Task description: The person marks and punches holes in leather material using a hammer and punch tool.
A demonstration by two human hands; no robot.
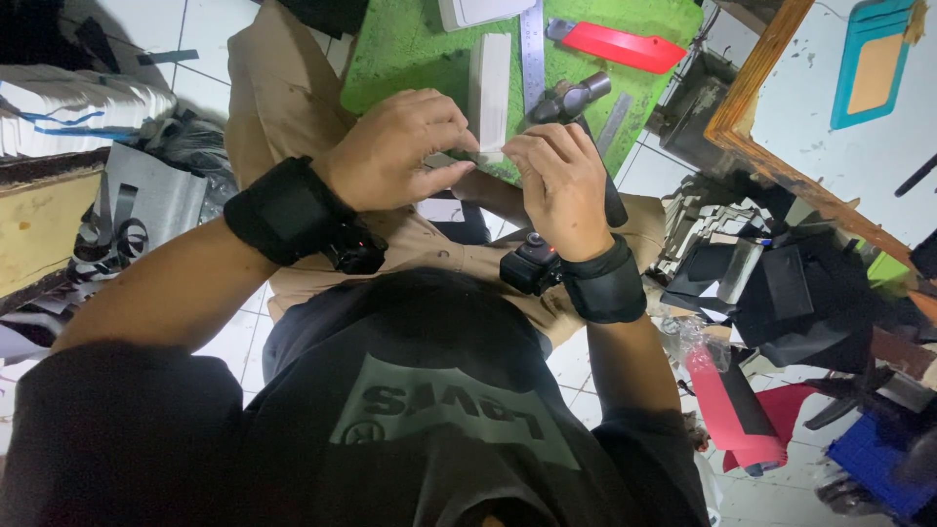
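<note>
My left hand (395,146) and my right hand (564,185) meet over the near edge of a green cutting mat (410,49) resting on my lap. Both pinch a small thin grey strip (464,156) between their fingertips. A white rectangular block (490,83) lies on the mat just beyond the fingers. A dark hammer (571,98) lies beside my right hand, its handle passing under it. Each wrist wears a black strap with a small camera.
A steel ruler (532,44) and a red box cutter (625,44) lie farther on the mat. A wooden-framed board (781,98) stands at the right above piles of black material scraps (791,283). A red roll (732,410) lies on the tiled floor. Stacked sheets (78,107) sit left.
</note>
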